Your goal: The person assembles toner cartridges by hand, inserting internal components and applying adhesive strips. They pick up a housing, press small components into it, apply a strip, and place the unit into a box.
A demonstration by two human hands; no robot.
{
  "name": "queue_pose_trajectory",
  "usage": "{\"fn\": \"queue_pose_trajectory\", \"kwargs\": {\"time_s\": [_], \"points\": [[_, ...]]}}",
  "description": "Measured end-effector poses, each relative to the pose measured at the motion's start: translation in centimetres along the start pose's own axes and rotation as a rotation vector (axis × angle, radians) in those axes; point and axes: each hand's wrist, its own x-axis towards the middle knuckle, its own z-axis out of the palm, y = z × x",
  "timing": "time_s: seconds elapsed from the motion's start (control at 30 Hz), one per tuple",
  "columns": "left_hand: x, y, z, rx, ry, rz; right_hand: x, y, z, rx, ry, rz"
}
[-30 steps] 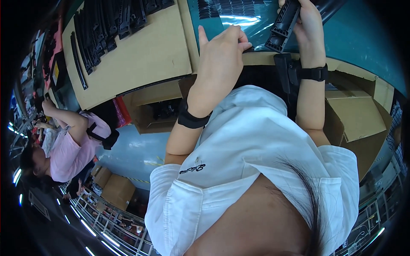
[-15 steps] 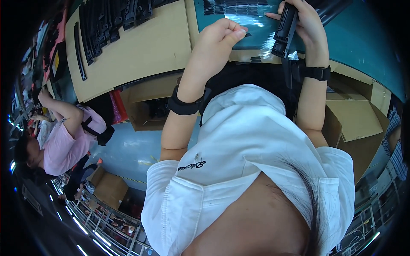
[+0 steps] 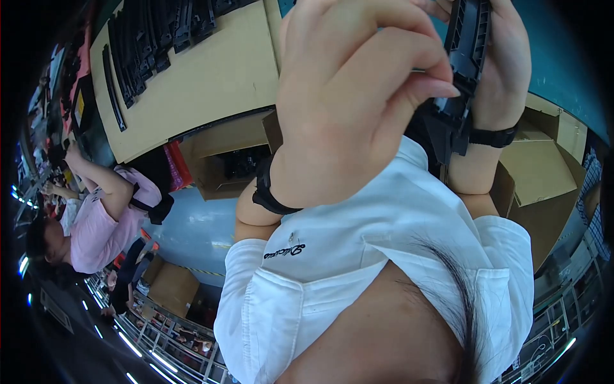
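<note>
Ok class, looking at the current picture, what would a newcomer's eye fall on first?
First, the left hand, looming large in the upper middle, close by the long black part that the right hand holds at upper right. Then the white shirt, filling the lower middle, and the row of black strips on the cardboard at upper left.

your left hand (image 3: 358,102) was raised close to the camera, angled across toward your right side with its back turned to view. its thumb (image 3: 432,88) and index finger were drawn together in a pinch near your right hand (image 3: 510,73). that hand was curled in a grip, partly cut off at the top. your left forearm (image 3: 256,214) looked foreshortened; your right forearm (image 3: 472,176) ran nearly straight up.
</note>
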Motion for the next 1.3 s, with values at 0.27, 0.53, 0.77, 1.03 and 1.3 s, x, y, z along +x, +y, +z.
{"fn": "queue_pose_trajectory", "kwargs": {"time_s": [0.27, 0.53, 0.77, 1.03, 1.3], "points": [[-0.5, -0.5, 0.3, 0.112, 0.013, 0.137, -0.5, -0.3, 1.3, -0.048, 0.122, 0.001], [-0.9, -1.0, 0.3, 0.165, 0.033, 0.181, 0.0, 0.0, 0.1, -0.052, 0.065, -0.009], [-0.8, -1.1, 0.5, 0.183, 0.037, 0.202, -0.1, -0.1, 0.6, -0.071, 0.023, -0.062], [-0.9, -1.1, 0.3, 0.184, 0.034, 0.212, -0.4, -0.2, 0.7, -0.062, 0.022, -0.036], [-0.7, -1.0, -0.5, 0.186, 0.006, 0.227, -0.2, -0.2, 0.8, -0.068, 0.050, -0.070]]}}
